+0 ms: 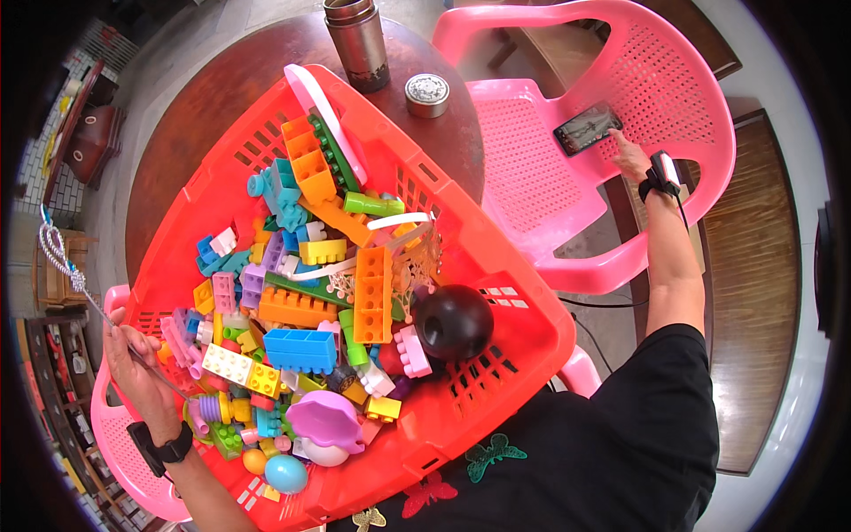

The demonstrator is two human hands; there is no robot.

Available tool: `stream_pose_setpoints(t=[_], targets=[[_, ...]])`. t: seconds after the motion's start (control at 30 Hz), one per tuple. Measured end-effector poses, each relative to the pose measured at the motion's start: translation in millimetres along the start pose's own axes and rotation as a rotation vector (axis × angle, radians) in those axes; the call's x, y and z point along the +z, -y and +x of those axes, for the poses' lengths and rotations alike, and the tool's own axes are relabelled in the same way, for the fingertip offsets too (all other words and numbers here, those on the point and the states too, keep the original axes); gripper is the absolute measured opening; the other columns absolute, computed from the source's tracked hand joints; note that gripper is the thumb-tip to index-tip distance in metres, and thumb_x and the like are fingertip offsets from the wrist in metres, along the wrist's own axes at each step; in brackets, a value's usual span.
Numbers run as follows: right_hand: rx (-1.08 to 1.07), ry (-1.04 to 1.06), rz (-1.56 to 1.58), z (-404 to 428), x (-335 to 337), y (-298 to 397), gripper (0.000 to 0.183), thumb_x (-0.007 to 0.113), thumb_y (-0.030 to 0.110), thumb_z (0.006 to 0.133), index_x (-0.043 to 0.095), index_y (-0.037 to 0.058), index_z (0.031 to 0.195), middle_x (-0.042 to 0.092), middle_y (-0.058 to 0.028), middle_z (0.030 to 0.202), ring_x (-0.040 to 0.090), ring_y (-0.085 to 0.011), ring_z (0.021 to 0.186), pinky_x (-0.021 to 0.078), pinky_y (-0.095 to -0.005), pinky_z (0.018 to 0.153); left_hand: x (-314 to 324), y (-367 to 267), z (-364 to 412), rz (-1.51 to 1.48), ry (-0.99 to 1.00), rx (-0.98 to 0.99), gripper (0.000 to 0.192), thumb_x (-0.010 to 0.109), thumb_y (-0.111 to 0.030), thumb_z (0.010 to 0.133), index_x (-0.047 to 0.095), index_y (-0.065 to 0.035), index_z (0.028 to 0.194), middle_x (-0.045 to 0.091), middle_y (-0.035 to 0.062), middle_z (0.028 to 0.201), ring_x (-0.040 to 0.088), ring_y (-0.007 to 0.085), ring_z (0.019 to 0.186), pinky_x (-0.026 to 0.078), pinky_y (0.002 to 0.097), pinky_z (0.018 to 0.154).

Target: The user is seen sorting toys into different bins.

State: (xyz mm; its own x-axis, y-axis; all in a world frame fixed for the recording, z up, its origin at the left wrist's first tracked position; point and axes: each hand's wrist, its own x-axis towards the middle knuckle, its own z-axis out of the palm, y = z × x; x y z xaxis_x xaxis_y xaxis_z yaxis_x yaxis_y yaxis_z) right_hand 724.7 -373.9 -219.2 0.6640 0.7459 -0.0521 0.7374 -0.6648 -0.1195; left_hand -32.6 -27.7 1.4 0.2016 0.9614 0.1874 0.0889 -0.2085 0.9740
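Note:
My left hand [138, 376] is at the left rim of a red plastic basket [525, 292], closed around a thin grey rod or cord [156, 372]. At its upper end is a knotted silver braided cord [58, 256]; its lower end reaches the toys. Building blocks [299, 349] in many colours fill the basket, with a dark round ball [455, 322], a purple toy bowl [326, 419] and a blue toy egg [286, 473] among them. Far to the right, my right hand [630, 158] holds nothing; its extended index finger touches a smartphone [586, 130] lying on a pink plastic chair [525, 159].
Behind the basket, a round brown table [193, 133] bears an uncapped metal flask [359, 46] and its lid [427, 95]. Another pink chair [123, 459] stands at left. Black cables [598, 302] hang by the right chair. Shelves [66, 392] line the far left.

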Motion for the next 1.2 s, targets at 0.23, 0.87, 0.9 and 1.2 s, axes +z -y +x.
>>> stream_pose_setpoints(t=[0.23, 0.87, 0.9, 1.2], targets=[[0.267, 0.484, 0.221, -2, -11, 59, 0.064, 0.057, 0.005, 0.07, 0.045, 0.0142, 0.133, 0.053, -0.0037, 0.061, 0.052, -0.014, 0.047, 0.0366, -0.0273, 0.037, -8, 8, 8, -0.053, -0.113, -0.077, 0.034, 0.04, -0.027, 0.101, 0.055, -0.0007, 0.115, 0.041, -0.0027, 0.065, 0.034, 0.0042, 0.054, 0.038, 0.0209, 0.057], [0.173, 0.313, 0.1, 28, 28, 9, 0.078, 0.057, 0.004, 0.073, 0.027, 0.0182, 0.144, 0.057, -0.0146, 0.065, 0.06, -0.0266, 0.057, 0.0472, -0.0375, 0.048, -16, 15, 11, 0.027, -0.199, -0.101, 0.036, 0.038, -0.031, 0.102, 0.054, -0.002, 0.116, 0.039, -0.0033, 0.066, 0.034, 0.0041, 0.056, 0.037, 0.0201, 0.057], [0.242, 0.368, 0.048, 27, 22, 7, 0.077, 0.058, 0.007, 0.075, 0.026, 0.0162, 0.144, 0.059, -0.0177, 0.068, 0.062, -0.0309, 0.062, 0.0489, -0.0411, 0.051, -18, 16, 11, 0.029, -0.185, -0.1, 0.036, 0.038, -0.031, 0.102, 0.053, -0.0019, 0.117, 0.04, -0.0033, 0.066, 0.034, 0.0042, 0.056, 0.037, 0.0202, 0.057], [0.361, -0.308, -0.033, 35, 2, 7, 0.071, 0.056, 0.017, 0.08, 0.021, 0.0112, 0.141, 0.063, -0.0262, 0.081, 0.062, -0.0443, 0.08, 0.0471, -0.0514, 0.073, -19, 16, 11, -0.001, -0.148, -0.076, 0.038, 0.037, -0.032, 0.102, 0.053, -0.0011, 0.118, 0.04, -0.0027, 0.067, 0.035, 0.0048, 0.056, 0.037, 0.0209, 0.057]])
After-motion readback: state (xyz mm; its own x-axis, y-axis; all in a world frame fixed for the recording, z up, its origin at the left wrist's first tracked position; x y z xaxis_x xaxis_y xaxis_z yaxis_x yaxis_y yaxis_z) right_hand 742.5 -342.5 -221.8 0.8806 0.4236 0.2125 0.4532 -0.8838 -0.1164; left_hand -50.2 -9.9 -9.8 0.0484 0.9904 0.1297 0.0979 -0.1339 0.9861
